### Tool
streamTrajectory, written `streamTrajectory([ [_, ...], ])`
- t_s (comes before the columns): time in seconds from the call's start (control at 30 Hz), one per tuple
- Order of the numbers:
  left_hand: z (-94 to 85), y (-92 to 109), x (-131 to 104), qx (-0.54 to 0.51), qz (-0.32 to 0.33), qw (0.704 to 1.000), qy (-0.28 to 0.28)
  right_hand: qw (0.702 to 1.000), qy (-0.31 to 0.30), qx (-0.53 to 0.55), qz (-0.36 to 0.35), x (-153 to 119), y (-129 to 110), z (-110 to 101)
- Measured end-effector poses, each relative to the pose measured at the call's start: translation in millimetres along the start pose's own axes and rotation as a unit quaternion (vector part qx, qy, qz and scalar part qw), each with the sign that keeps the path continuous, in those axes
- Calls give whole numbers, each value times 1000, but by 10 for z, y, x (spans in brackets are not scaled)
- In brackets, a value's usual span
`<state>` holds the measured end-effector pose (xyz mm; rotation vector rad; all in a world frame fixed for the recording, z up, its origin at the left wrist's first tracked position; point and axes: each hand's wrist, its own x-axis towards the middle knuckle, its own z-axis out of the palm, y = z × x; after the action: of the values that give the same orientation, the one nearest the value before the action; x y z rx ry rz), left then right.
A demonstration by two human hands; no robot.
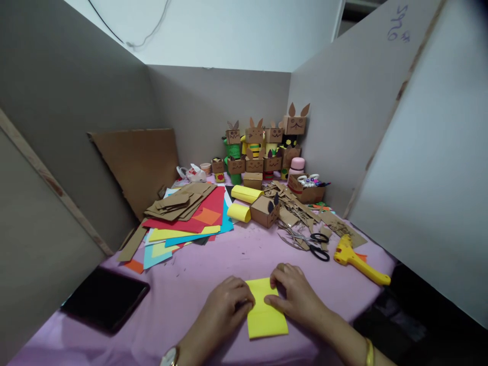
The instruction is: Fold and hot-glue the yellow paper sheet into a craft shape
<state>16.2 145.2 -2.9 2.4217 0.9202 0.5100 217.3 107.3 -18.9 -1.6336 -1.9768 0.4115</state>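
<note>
A piece of yellow paper [266,317] lies at the front of the table, with a faint crease across it. My left hand [227,305] is at its left edge, thumb and fingers pinched together there. From the right, my right hand [295,295] rests on the paper, its thumb apart from the curled fingers and lying near the middle. Two rolled yellow paper tubes [247,193] and a cardboard box head with dark ears [264,210] stand farther back.
Black-handled scissors [319,246] and a yellow glue gun [360,264] lie at right, by cardboard scraps [293,203]. Coloured sheets [183,234] are piled at left, behind a black tablet [105,299]. Several cardboard animal figures [254,165] stand at the back.
</note>
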Motion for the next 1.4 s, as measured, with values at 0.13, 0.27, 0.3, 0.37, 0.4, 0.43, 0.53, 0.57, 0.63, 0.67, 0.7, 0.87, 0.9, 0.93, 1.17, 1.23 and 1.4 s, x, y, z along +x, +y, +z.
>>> streamTrajectory([
  [0.13,28,-5,-37,37,29,999,-14,1000,0,-17,-10,-21,-3,2],
  [0.27,35,-1,-56,48,31,998,-15,1000,2,-13,-10,-11,5,15],
  [0.3,30,2,-51,43,23,999,-10,1000,3,-8,-8,-5,8,17],
  [0.37,18,10,-30,27,2,1000,4,1000,5,3,-2,9,14,20],
  [0.4,15,16,-15,19,-10,1000,10,1000,5,8,-1,14,15,21],
  [0.43,14,23,1,12,-22,1000,16,1000,7,11,0,17,14,23],
  [0.53,30,51,41,5,-52,998,29,1000,11,13,7,19,4,35],
  [0.57,37,61,50,5,-58,998,31,1000,12,12,11,21,-1,41],
  [0.63,47,77,63,8,-65,997,32,1000,13,8,17,27,-8,53],
  [0.67,47,82,68,9,-66,997,29,1000,11,6,18,31,-10,57],
  [0.7,46,86,72,10,-65,998,26,1000,10,5,18,37,-11,59],
  [0.87,31,100,94,17,-57,998,11,1000,0,0,24,53,-17,54],
  [0.9,33,104,98,18,-57,998,12,1000,0,-1,26,53,-22,52],
  [0.93,37,108,102,20,-59,998,14,1000,-1,-1,28,52,-28,49],
  [1.17,52,119,103,26,-62,998,12,999,-10,1,31,47,-60,27],
  [1.23,45,114,98,24,-63,998,10,999,-15,7,34,47,-57,21],
  [1.4,19,71,87,4,-63,998,2,998,-35,33,39,56,-27,-19],
])
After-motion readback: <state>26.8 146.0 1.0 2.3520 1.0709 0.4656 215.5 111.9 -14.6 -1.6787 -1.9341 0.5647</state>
